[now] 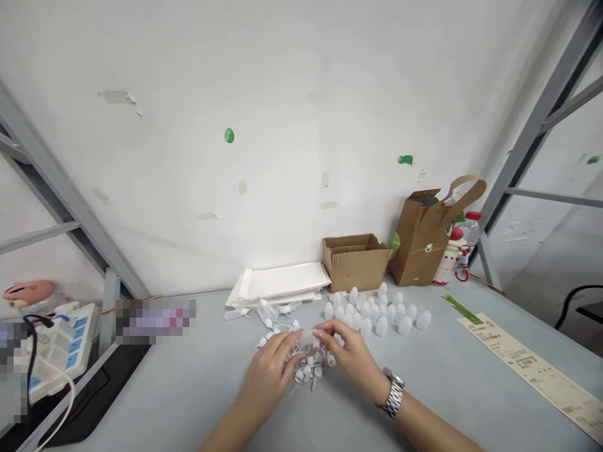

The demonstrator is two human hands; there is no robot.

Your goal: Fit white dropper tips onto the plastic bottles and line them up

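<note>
My left hand (272, 363) and my right hand (351, 353) meet over a pile of small white caps (309, 368) on the grey table (188, 389). Between the fingertips of both hands is a small translucent bottle (308, 338), held in a pinch. A watch sits on my right wrist (393, 392). Just beyond my right hand stands a group of several capped white bottles (377, 311). Loose white bottles and parts (268, 314) lie beyond my left hand.
A stack of white sheets (282, 282), an open cardboard box (354, 260) and a brown paper bag (424, 235) line the wall. A long printed paper strip (532, 367) lies at the right. A power strip (61, 345) with cables sits at the left.
</note>
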